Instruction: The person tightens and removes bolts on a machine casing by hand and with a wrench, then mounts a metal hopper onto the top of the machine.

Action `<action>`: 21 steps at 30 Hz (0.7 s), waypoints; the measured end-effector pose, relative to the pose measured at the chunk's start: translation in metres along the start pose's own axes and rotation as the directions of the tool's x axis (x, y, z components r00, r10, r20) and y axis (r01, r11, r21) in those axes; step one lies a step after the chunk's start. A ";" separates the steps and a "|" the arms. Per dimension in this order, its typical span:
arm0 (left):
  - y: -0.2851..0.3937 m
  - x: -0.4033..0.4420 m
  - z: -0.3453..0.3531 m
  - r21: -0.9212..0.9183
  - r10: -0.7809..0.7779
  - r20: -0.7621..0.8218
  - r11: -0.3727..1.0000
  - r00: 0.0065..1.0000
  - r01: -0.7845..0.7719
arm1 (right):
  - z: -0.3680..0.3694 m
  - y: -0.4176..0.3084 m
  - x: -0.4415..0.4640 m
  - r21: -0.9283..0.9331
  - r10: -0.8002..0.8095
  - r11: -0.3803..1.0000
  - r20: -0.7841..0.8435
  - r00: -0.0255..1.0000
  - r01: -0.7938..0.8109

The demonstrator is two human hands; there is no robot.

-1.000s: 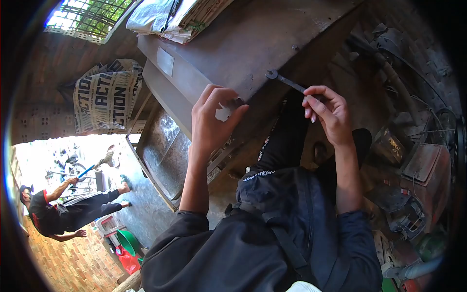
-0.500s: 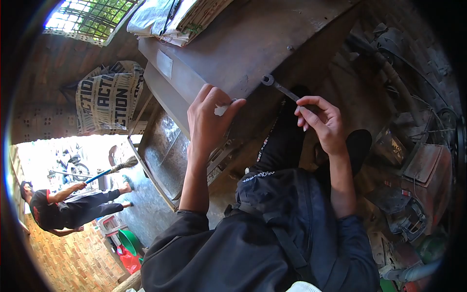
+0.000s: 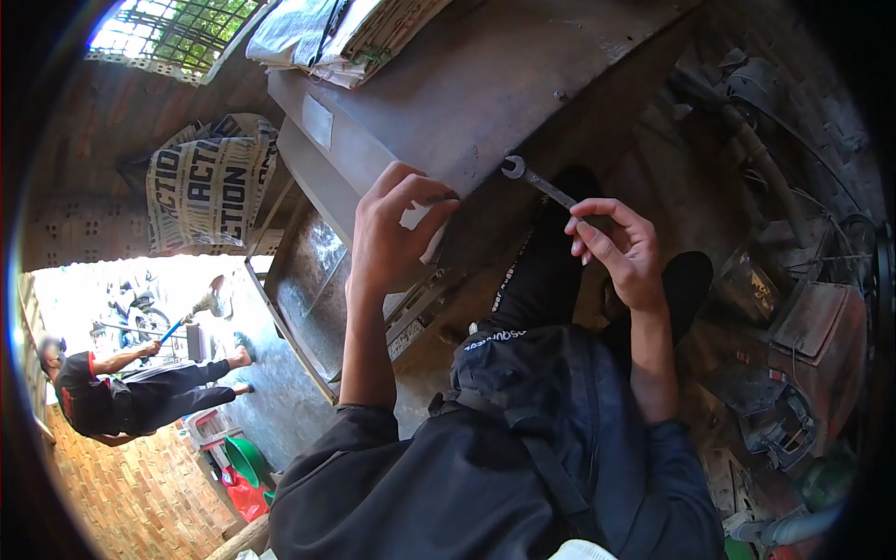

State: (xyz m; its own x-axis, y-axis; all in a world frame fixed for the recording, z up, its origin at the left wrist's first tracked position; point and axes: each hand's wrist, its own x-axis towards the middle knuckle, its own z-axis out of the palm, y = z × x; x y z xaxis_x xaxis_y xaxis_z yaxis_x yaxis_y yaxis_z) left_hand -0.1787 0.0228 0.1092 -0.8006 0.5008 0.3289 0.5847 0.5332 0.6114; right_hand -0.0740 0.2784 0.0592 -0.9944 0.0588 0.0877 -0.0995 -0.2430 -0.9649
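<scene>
Wrench [image 3: 547, 189] is in the right hand [image 3: 623, 247], pinched by its near end between thumb and fingers, grip narrow. Long axis runs diagonally in the head view: open end up-left, toward the left-hand side, shank down-right into the fingers. Mouth of the open end faces up-left too. Head of the wrench is by the lower edge of the metal casing [image 3: 467, 89]; can't tell whether it touches.

Left hand [image 3: 385, 229] is up at the casing's near corner, thumb and index tips drawn together in a narrow pinch on a small dark part [image 3: 439, 199]. Part is too small to identify. The two hands are apart, wrench head between them.

Bolt [image 3: 560, 94] sits on the casing face, above and right of the wrench head. Folded sacks [image 3: 313, 39] lie on the casing, top of view. Printed sack [image 3: 213, 187] is left of it. Another person [image 3: 112, 397] at far left holds a blue-handled broom [image 3: 175, 329].
</scene>
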 end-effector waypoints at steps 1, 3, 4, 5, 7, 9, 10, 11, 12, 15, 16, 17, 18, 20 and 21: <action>0.000 0.000 0.001 0.008 -0.017 -0.010 1.000 1.000 0.017 | 0.001 0.000 -0.001 0.012 -0.002 1.000 0.008 1.000 0.002; -0.002 0.000 0.002 0.015 -0.033 -0.020 0.999 0.999 0.033 | 0.002 0.001 -0.002 0.023 -0.004 1.000 0.016 1.000 0.003; -0.003 0.000 0.002 0.054 -0.024 -0.015 0.998 1.000 0.025 | 0.003 0.001 -0.003 0.020 0.002 1.000 0.021 1.000 -0.002; -0.004 -0.001 0.003 0.093 -0.014 -0.011 0.996 1.000 0.015 | 0.004 0.001 -0.003 0.017 0.007 1.000 0.026 1.000 -0.008; 0.001 0.002 0.000 0.028 -0.022 -0.019 0.999 1.000 0.022 | 0.004 0.003 -0.004 0.012 0.006 1.000 0.028 1.000 -0.006; 0.002 0.003 -0.002 -0.037 -0.030 -0.027 0.999 0.999 0.029 | 0.005 0.004 -0.005 0.008 0.004 1.000 0.032 0.999 -0.005; 0.002 0.002 -0.002 -0.055 -0.007 -0.018 0.998 1.000 0.006 | 0.005 0.005 -0.006 0.018 0.009 1.000 0.035 0.999 -0.010; 0.001 0.001 -0.003 -0.074 0.015 -0.009 0.997 1.000 -0.016 | 0.005 0.005 -0.006 0.027 0.014 1.000 0.038 0.999 -0.015; -0.001 0.001 -0.003 -0.075 0.014 -0.010 0.997 1.000 -0.015 | 0.006 0.005 -0.006 0.026 0.015 1.000 0.040 0.999 -0.016; -0.006 0.000 -0.002 -0.066 0.062 -0.003 0.996 0.998 -0.062 | 0.008 0.004 -0.007 0.045 0.025 0.999 0.065 0.998 -0.028; -0.004 0.001 -0.002 -0.063 0.042 -0.002 0.997 0.999 -0.042 | 0.010 0.003 -0.007 0.052 0.032 0.998 0.076 0.997 -0.036; -0.004 0.001 -0.002 -0.060 0.023 -0.001 0.998 1.000 -0.023 | 0.011 0.002 -0.007 0.059 0.038 0.997 0.087 0.995 -0.044; -0.004 0.001 -0.001 -0.061 0.022 -0.004 0.998 1.000 -0.022 | 0.013 0.002 -0.007 0.057 0.039 0.997 0.089 0.995 -0.044; -0.005 0.002 0.002 -0.051 -0.030 -0.020 0.998 0.999 0.029 | 0.017 0.002 -0.008 0.059 0.042 0.997 0.090 0.995 -0.047; -0.005 0.002 0.003 -0.051 -0.033 -0.023 0.998 0.999 0.031 | 0.019 0.002 -0.008 0.057 0.043 0.997 0.093 0.995 -0.048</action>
State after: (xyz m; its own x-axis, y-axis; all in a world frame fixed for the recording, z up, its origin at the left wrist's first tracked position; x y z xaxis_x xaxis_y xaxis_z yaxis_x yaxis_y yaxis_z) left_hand -0.1828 0.0231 0.1047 -0.8220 0.4677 0.3250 0.5518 0.5129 0.6576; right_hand -0.0669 0.2589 0.0611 -0.9967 -0.0419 0.0691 -0.0534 -0.3006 -0.9523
